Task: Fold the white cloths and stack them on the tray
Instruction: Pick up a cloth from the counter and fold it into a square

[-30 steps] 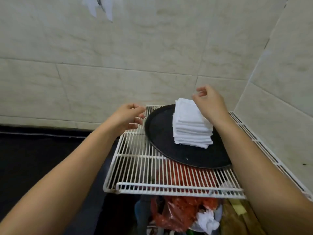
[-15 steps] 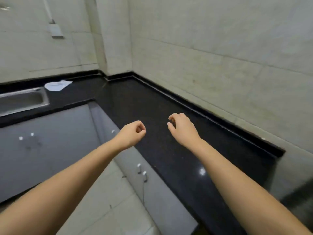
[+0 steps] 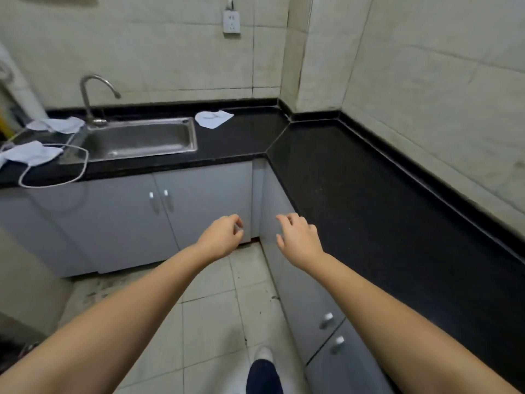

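Observation:
A white cloth point(image 3: 213, 118) lies flat on the black counter just right of the sink. Two more crumpled white cloths rest left of the sink, one point(image 3: 56, 125) by the tap and one point(image 3: 29, 153) nearer the counter's front edge. My left hand point(image 3: 223, 237) hangs in mid-air over the floor, fingers loosely curled and holding nothing. My right hand point(image 3: 298, 240) is beside it with fingers spread, also holding nothing. Both hands are well short of the cloths. The tray and the folded stack are out of view.
A steel sink point(image 3: 142, 139) with a curved tap point(image 3: 93, 92) is set in the L-shaped black counter point(image 3: 355, 194). A white cable point(image 3: 65, 177) loops over the counter's front edge. Grey cabinet doors point(image 3: 176, 211) run below. My foot point(image 3: 262, 356) is on the tiled floor.
My view has swung left from the rack with the tray and stack to the sink corner. My hands left the stack and now hang free, the right one opening its fingers.

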Tool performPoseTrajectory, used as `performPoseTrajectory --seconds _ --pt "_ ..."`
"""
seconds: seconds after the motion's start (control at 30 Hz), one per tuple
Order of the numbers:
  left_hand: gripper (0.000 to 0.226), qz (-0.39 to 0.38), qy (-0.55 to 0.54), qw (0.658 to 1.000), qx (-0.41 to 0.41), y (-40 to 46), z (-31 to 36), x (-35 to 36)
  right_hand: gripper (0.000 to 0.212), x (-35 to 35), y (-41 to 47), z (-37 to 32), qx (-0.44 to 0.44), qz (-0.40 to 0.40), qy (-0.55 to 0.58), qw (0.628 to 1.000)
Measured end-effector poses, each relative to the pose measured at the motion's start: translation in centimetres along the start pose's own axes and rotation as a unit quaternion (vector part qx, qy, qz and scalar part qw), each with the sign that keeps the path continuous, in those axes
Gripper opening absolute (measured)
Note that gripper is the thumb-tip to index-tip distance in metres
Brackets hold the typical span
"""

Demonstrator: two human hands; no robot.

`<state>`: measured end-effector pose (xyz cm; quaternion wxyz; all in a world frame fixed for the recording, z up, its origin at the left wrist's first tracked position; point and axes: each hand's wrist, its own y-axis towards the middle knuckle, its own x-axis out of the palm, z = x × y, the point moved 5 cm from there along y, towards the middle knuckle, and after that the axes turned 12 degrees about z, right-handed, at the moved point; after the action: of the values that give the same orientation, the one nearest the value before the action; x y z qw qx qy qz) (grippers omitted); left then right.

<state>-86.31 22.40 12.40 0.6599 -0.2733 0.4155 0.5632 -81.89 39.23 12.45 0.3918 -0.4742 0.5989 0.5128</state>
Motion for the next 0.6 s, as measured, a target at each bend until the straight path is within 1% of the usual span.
performPoseTrajectory --seconds 0.1,0.27,0.4,0.47,0.6 --pt "0.026 0.009 -0.001 1.0 0.001 6.9 -0.9 0.2 0.042 1.5 6.6 0.7 -0.023 -0.002 -0.006 1.0" --pt "0.027 0.012 0.004 1.0 -0.021 18.1 -2.8 -0.4 0.041 3.3 18.2 1.9 -0.037 -0.016 -0.008 0.999" --pt "0.026 0.013 -0.004 0.998 -0.058 24.4 -6.1 -0.7 0.044 5.6 25.9 1.4 -0.044 -0.039 -0.002 0.998" --pt "0.025 0.001 -0.001 0.998 -0.066 27.7 -8.2 -0.7 0.045 7.3 29.6 0.8 -0.047 -0.047 0.0 0.998" --pt "0.022 0.008 0.004 0.998 -0.064 35.3 -12.4 -1.6 0.045 11.0 37.5 -0.9 -0.05 -0.05 0.002 0.998"
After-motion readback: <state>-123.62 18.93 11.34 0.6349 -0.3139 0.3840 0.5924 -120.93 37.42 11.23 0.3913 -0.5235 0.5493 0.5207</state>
